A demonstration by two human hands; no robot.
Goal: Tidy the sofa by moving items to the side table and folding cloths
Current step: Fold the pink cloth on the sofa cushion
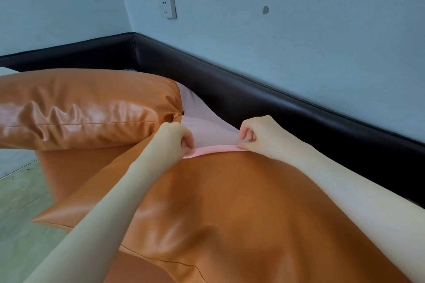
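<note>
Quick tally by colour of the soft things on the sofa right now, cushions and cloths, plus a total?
Orange cushions: 2, the near cushion and the far cushion
Pink cloths: 1, the pink cloth, its near edge pinched by the left hand and the right hand
Total: 3

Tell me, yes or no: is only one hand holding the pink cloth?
No: the left hand and right hand both pinch the near edge of the pink cloth.
</note>
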